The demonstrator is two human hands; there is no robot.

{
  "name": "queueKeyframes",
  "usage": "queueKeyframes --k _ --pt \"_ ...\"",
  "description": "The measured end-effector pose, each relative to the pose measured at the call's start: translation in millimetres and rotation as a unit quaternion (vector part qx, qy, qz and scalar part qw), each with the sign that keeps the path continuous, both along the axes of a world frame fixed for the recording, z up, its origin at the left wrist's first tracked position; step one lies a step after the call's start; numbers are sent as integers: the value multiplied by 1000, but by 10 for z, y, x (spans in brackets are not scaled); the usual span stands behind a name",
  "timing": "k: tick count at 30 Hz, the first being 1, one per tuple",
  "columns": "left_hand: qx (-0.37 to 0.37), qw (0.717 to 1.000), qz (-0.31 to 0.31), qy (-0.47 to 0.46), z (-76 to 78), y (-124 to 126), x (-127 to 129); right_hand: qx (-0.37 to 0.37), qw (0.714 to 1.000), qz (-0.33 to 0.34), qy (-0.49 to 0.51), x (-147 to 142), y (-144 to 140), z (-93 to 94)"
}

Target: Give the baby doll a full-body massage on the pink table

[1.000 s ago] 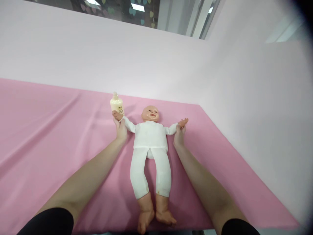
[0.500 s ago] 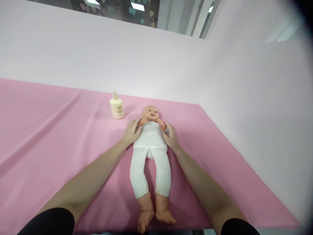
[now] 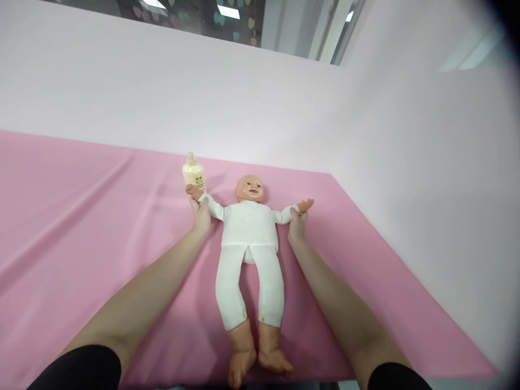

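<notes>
A baby doll (image 3: 249,225) with a white cloth body lies on its back, its bare plastic feet toward me and its head at the far end. Both its arms are stretched out sideways. My left hand (image 3: 201,214) is closed around the doll's arm on the left, just below the plastic hand. On the other side, my right hand (image 3: 298,223) grips the doll's other arm near the wrist. Some of my fingers are hidden beneath the doll's sleeves.
A pale yellow pump-style bottle (image 3: 193,170) stands behind the doll's left-side hand, partly covered by it. Pink cloth (image 3: 122,227) with some creases covers the table. White walls (image 3: 203,97) rise at the back and right, with a window (image 3: 203,19) above.
The doll's arms have gone from bent over its chest to spread wide. My two hands have moved outward with them, away from the doll's sides. Its body and the bottle have stayed in place.
</notes>
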State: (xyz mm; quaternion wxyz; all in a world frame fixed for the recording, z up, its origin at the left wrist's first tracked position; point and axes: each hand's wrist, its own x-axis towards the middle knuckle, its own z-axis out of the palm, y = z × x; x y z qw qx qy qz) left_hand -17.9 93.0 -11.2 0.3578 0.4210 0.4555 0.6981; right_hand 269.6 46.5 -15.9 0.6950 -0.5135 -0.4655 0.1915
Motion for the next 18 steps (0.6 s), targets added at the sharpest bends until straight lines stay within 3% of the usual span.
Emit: queueKeyframes --k 3,7,10,14,16,18 --pt "29 998 -5 50 32 -26 -2 6 999 26 21 -77 -74 115" --pt "91 979 -48 177 64 -100 45 40 990 114 -77 -223 -204 278" --pt "128 939 -95 305 82 -155 100 11 978 134 -159 -259 -228 272" --pt "122 877 -143 442 120 -218 161 6 952 139 -274 -243 -187 182" --pt "126 879 -141 437 134 -239 169 7 953 134 -271 -241 -175 157" --pt "133 906 -122 382 134 -242 160 -3 967 124 -223 -246 -178 155"
